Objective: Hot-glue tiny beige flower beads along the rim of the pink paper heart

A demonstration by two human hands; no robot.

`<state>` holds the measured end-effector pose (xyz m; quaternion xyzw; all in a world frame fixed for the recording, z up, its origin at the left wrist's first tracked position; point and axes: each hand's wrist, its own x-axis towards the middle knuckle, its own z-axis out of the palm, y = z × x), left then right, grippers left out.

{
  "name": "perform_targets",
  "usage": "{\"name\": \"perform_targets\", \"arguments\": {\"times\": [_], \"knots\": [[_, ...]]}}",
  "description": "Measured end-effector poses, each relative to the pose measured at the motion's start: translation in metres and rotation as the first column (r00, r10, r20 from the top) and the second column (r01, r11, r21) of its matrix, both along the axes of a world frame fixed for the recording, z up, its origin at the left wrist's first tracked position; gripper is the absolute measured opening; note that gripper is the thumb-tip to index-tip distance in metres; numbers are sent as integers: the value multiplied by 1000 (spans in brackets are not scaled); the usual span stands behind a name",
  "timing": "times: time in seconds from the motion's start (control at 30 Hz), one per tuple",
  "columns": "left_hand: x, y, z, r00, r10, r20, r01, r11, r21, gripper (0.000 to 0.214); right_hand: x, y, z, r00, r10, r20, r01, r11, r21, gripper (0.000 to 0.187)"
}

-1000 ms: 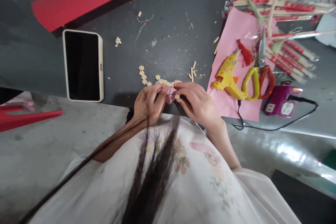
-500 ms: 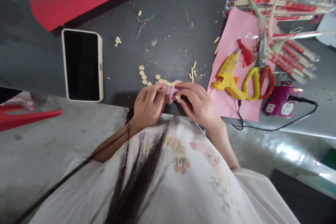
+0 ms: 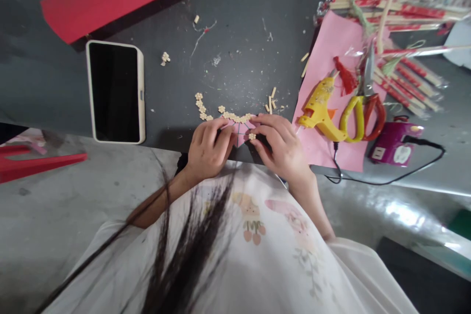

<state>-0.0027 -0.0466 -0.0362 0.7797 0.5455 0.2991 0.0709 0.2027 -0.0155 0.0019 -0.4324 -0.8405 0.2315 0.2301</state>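
A small pink paper piece (image 3: 232,136) with dark lines lies at the table's front edge, and a row of cream flower-shaped pieces (image 3: 235,117) runs along its far side. My left hand (image 3: 210,147) is closed on the paper's left side, fingers bent over it. At the right side, my right hand (image 3: 282,144) pinches a single cream flower-shaped piece (image 3: 252,136) between thumb and a finger, while its forefinger reaches the end of the row. More flower pieces (image 3: 200,105) curve away to the left. Short cut sticks (image 3: 270,103) lie beyond my right hand.
A phone (image 3: 116,93) and folded red card (image 3: 114,0) are at left. On the right, a yellow glue gun (image 3: 318,105) and scissors (image 3: 364,103) rest on pink paper (image 3: 338,154), near a purple box (image 3: 397,142) with a black cord and several wrapped sticks (image 3: 408,83).
The flower piece at my right fingertips has shifted slightly right. My right fingers have drawn back a little, showing more of the lined pink paper. My left hand has barely moved.
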Motion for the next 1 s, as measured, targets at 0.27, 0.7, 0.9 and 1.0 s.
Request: {"name": "perform_targets", "arguments": {"times": [0.27, 0.7, 0.9, 1.0], "knots": [[-1, -1, -5, 1000, -2, -21, 2, 1000, 11, 15, 1, -3, -2, 1000, -2, 16, 2, 1000, 3, 21], [-2, 3, 2, 997, -69, -46, 71, 997, 39, 22, 0, -2, -3, 1000, 5, 12, -6, 1000, 14, 22], [-4, 3, 0, 994, -93, -64, 96, 995, 40, 26, 0, -2, -3, 1000, 7, 20, -8, 999, 36, 20], [-4, 3, -1, 993, -97, -61, 100, 994, 43, 27, -1, -2, -3, 1000, -1, 26, 0, 999, 34, 19]]}}
